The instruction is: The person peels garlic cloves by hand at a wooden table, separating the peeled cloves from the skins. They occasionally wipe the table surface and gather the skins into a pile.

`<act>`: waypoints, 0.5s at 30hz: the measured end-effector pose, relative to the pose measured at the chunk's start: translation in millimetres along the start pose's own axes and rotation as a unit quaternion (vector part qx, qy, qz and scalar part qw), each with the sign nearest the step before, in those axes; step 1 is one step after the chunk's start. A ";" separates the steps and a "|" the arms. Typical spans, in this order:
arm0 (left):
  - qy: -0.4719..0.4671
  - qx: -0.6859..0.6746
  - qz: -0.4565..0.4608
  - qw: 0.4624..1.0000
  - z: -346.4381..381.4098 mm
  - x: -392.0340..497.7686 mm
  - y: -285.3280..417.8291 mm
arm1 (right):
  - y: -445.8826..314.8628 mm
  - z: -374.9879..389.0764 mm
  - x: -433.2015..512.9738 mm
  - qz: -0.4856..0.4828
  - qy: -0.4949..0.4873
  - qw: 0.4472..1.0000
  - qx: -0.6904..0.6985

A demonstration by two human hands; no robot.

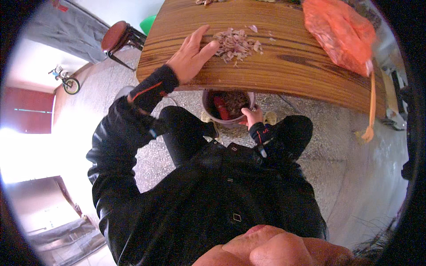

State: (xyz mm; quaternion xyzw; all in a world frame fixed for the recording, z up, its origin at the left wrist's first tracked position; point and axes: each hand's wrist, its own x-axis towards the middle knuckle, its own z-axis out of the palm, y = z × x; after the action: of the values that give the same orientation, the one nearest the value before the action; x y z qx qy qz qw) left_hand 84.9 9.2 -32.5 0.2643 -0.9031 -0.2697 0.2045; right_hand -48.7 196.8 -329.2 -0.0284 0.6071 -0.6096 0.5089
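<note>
On the wood-grain table, my left hand lies palm down with its fingers apart. Its thumb reaches the left edge of a loose heap of papery pinkish-white skins, which look like garlic skins. Below the table's front edge, between my knees, is a round bucket with dark brown matter inside. Something red stands in it along the left side. My right hand grips the bucket's right rim, thumb on top. The bucket's far rim is partly hidden under the table edge.
A red plastic bag sits at the table's right, its orange tie hanging over the edge. A round-topped stool and a green object stand left of the table. A small bicycle is by the far left wall.
</note>
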 end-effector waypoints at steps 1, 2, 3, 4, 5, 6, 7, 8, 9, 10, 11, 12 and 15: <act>0.017 0.002 0.020 1.000 8.3 9.0 0.0 | -7.1 -2.4 -19.0 -0.020 -0.009 0.998 0.065; 0.012 0.021 0.022 0.999 15.8 18.4 0.0 | -15.0 -3.9 -35.4 -0.002 0.010 0.999 0.049; 0.017 0.037 0.044 0.998 22.6 27.4 0.7 | -22.0 -5.6 -51.0 0.001 0.011 0.998 0.061; 0.031 0.053 0.071 0.996 27.1 35.5 0.7 | -28.0 -5.7 -63.7 0.004 0.011 0.997 0.072; 0.020 0.077 0.079 0.994 32.3 42.5 2.0 | -32.6 -8.0 -76.5 -0.013 -0.001 0.996 0.088; 0.018 0.101 0.093 0.990 35.2 48.4 2.8 | -36.6 -10.4 -87.4 -0.065 0.014 0.996 0.057; 0.000 0.127 0.096 0.987 37.0 53.0 3.8 | -38.7 -10.9 -96.7 -0.085 0.027 0.994 0.061; -0.020 0.156 0.190 0.969 37.0 57.1 4.8 | -40.7 -11.2 -104.2 -0.110 0.040 0.991 0.070; -0.036 0.138 0.174 0.974 36.7 57.2 5.6 | -42.3 -11.1 -111.0 -0.144 0.030 0.985 0.086; -0.052 0.118 0.156 0.979 35.6 56.8 6.4 | -45.1 -14.0 -117.9 -0.160 0.025 0.986 0.032; -0.056 0.092 0.162 0.981 34.4 54.0 7.7 | -48.5 -16.2 -124.9 -0.183 0.007 0.983 0.023; -0.059 0.088 0.150 0.983 33.1 50.4 9.2 | -52.6 -18.0 -131.5 -0.205 -0.009 0.979 0.014; -0.043 0.060 0.174 0.982 28.9 32.0 17.6 | -69.0 -24.1 -158.4 -0.178 -0.033 0.982 0.054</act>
State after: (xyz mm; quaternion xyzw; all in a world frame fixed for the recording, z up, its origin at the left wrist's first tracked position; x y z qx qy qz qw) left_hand 38.8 13.9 -37.0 0.1029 -0.9579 -0.1860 0.1932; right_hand -28.8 300.1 -190.0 -0.1292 0.5414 -0.7211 0.4126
